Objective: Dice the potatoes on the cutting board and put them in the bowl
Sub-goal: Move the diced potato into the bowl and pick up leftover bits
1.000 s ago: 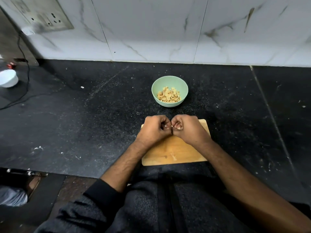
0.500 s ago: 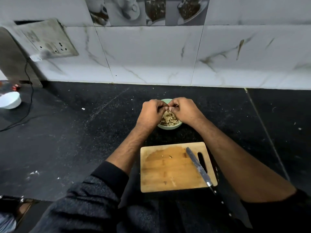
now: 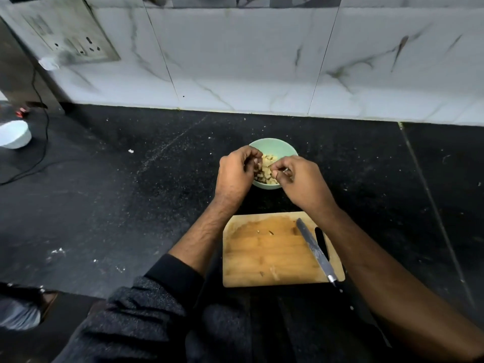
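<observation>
A mint-green bowl (image 3: 275, 146) stands on the black counter, holding diced potato pieces (image 3: 267, 170). My left hand (image 3: 235, 176) hovers over the bowl's left rim with its fingers curled downward. My right hand (image 3: 298, 182) is over the right rim, thumb against bent fingers. Whether either hand holds any pieces is hidden by the fingers. The wooden cutting board (image 3: 269, 254) lies in front of the bowl with only small scraps on it. A knife (image 3: 313, 248) rests on the board's right side, its handle pointing toward me.
A white bowl (image 3: 13, 133) sits at the far left by a black cable (image 3: 44, 142). A tiled wall with a socket plate (image 3: 76, 43) backs the counter. The counter's front edge runs just below the board.
Both hands went from the cutting board up to the bowl, then drew slightly apart over it. The knife came into view on the board.
</observation>
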A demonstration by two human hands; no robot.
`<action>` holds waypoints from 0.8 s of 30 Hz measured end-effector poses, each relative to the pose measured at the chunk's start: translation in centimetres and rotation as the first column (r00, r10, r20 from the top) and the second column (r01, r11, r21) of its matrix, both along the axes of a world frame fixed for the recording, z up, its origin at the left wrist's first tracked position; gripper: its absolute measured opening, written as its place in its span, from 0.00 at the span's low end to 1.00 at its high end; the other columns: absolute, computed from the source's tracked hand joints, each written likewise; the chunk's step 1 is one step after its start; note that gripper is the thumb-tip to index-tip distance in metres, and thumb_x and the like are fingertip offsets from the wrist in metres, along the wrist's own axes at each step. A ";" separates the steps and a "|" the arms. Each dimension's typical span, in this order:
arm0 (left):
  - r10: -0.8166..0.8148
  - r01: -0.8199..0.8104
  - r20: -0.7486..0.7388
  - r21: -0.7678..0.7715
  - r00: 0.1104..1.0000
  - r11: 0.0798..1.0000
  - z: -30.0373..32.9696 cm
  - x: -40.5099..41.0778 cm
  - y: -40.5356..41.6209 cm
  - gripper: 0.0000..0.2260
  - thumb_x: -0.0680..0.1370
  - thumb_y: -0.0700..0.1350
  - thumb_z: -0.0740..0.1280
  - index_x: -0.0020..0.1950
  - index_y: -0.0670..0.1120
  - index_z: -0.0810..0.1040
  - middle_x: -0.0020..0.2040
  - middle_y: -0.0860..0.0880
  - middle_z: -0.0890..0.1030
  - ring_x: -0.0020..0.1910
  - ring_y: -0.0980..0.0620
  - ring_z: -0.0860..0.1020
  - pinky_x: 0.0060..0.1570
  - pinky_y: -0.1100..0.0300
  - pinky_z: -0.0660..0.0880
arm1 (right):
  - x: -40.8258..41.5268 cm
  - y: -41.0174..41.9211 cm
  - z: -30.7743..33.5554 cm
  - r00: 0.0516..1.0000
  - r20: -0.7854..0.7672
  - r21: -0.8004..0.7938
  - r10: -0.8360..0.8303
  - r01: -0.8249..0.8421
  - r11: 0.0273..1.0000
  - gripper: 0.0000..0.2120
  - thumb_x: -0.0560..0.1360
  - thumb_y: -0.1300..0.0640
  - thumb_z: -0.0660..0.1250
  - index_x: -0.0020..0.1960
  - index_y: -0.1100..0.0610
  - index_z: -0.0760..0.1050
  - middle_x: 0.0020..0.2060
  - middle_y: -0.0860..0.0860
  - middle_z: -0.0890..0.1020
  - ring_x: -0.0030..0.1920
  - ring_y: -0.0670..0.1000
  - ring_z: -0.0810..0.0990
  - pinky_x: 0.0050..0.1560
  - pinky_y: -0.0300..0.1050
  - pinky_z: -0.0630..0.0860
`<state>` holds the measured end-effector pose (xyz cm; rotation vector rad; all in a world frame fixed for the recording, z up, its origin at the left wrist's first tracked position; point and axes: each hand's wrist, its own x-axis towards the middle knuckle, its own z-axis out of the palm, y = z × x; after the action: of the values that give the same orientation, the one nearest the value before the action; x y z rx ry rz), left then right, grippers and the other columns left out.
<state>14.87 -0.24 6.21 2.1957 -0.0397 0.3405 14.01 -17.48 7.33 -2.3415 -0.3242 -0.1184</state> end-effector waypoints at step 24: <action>-0.236 0.385 -0.427 0.307 0.873 0.870 -4.4 -7.7 -1.2 0.05 0.73 0.39 0.68 0.44 0.48 0.80 0.42 0.51 0.83 0.41 0.51 0.81 0.46 0.54 0.80 | -1.4 0.4 -1.3 0.999 -0.048 -0.022 0.011 -0.012 1.000 0.10 0.73 0.69 0.69 0.48 0.56 0.82 0.42 0.49 0.81 0.38 0.45 0.79 0.45 0.42 0.81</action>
<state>7.16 -1.44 1.80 2.5545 -0.2748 -0.3097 12.61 -17.06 6.04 -2.3600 -0.3163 -0.0533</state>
